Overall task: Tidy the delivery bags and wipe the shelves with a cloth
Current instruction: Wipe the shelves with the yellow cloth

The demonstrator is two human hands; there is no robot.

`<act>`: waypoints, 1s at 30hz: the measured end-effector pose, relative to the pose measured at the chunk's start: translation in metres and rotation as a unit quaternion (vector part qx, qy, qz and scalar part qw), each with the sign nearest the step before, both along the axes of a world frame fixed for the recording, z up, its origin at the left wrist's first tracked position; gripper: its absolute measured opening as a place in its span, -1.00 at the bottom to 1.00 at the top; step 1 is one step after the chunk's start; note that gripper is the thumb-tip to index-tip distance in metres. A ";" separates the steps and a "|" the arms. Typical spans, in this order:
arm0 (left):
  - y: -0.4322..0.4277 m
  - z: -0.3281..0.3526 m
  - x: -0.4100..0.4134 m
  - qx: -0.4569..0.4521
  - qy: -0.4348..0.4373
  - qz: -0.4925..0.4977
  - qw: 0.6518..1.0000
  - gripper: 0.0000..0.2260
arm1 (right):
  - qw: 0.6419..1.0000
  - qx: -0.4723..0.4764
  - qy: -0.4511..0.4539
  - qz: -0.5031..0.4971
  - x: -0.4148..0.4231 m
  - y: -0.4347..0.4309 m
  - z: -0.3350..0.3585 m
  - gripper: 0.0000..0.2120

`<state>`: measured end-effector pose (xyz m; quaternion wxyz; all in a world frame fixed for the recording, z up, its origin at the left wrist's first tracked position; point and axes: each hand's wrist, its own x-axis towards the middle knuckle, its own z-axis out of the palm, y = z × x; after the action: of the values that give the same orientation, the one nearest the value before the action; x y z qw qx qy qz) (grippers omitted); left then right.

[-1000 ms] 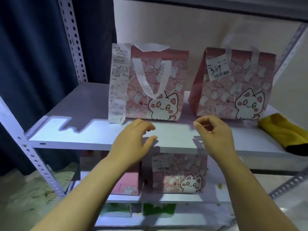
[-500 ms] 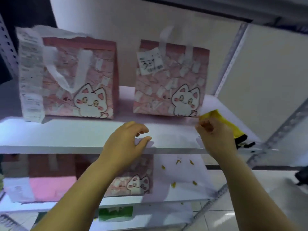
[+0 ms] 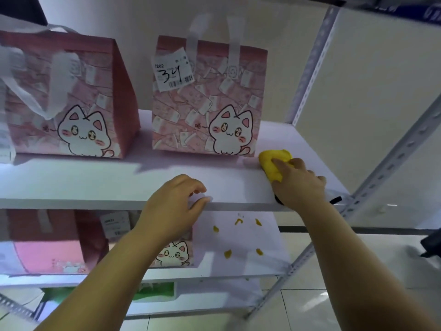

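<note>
A plain white wall [image 3: 124, 17] is seen behind a metal rack [image 3: 307, 75], whose pale shelves [image 3: 83, 182] are carried by perforated grey uprights [image 3: 391, 161] at the right. A floor [image 3: 322, 314] of large glossy light tiles is shown below and to the right, with a bright glint of light reflected on it. The scene is lit coolly, the top shelf is washed in faint pink and blue, and small yellow specks [image 3: 228, 253] are scattered on the shelf beneath.
</note>
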<state>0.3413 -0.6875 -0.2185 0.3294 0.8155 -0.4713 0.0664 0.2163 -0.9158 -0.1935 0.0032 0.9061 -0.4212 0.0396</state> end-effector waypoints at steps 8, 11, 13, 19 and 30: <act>0.028 -0.004 0.006 0.005 -0.010 0.013 1.000 -0.83 | 0.993 0.054 0.015 -0.099 -0.006 0.035 0.013 -0.58; 0.047 -0.004 0.014 0.009 -0.018 0.015 1.000 -0.83 | 0.994 0.064 0.000 -0.090 -0.005 0.059 0.011 -0.58; 0.064 -0.005 0.020 0.014 -0.021 0.016 1.000 -0.83 | 0.997 0.062 -0.018 -0.052 -0.001 0.077 0.008 -0.57; 0.133 -0.008 0.050 0.031 -0.020 0.053 0.998 -0.82 | 0.990 0.087 -0.086 0.076 0.044 0.146 0.000 -0.55; 0.275 -0.012 0.115 0.056 -0.007 0.151 0.987 -0.83 | 0.975 0.076 -0.101 0.181 0.137 0.257 -0.015 -0.54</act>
<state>0.4564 -0.4120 -0.2301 0.2657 0.8938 -0.3486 0.0947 0.3529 -0.6590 -0.2089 -0.1150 0.9564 -0.2500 0.0984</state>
